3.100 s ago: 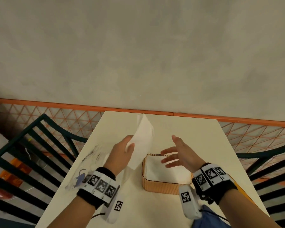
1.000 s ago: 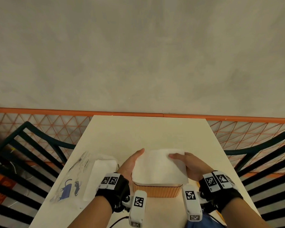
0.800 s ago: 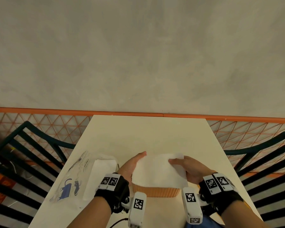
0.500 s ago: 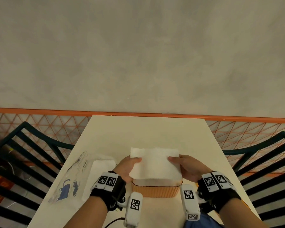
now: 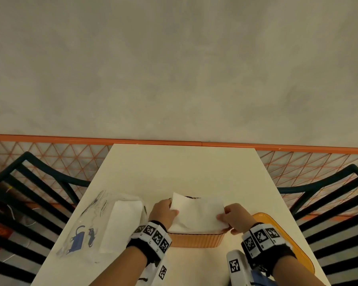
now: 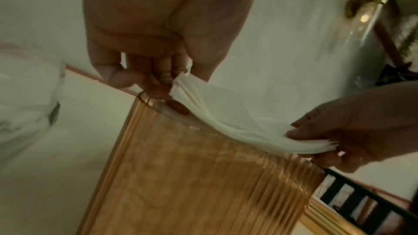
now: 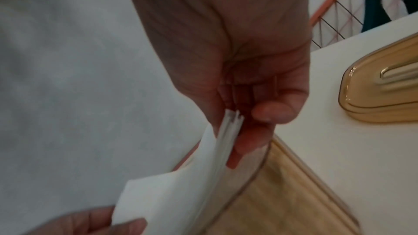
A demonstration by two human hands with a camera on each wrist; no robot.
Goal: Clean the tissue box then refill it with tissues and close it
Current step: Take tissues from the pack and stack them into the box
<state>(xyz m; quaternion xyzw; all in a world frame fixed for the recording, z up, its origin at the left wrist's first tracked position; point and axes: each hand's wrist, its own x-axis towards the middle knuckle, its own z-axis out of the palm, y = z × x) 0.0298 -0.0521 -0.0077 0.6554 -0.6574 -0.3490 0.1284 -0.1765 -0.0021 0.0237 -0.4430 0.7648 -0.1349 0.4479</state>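
An amber ribbed tissue box (image 5: pixel 196 240) stands open on the table's near middle. Over its mouth both hands hold a white stack of tissues (image 5: pixel 197 213), sagging in the middle. My left hand (image 5: pixel 163 212) pinches the stack's left edge (image 6: pixel 181 85) between thumb and fingers. At the right edge my right hand (image 5: pixel 235 216) pinches the tissues (image 7: pixel 228 128) the same way. The box wall (image 6: pixel 203 185) shows ribbed in the left wrist view, and its rim (image 7: pixel 260 171) lies just under my right fingers. The box's inside is hidden by the tissues.
The amber lid (image 5: pixel 277 230) lies on the table right of the box, also seen as the lid (image 7: pixel 380 96). A clear plastic tissue pack (image 5: pixel 103 223) with white tissues lies to the left. Dark chairs (image 5: pixel 29 203) flank the table; a wall stands behind it.
Three seconds ago my left hand held one tissue up beside the open box. Since then both hands took the stack by its sides, and over the last second it tilted and sank toward the box.
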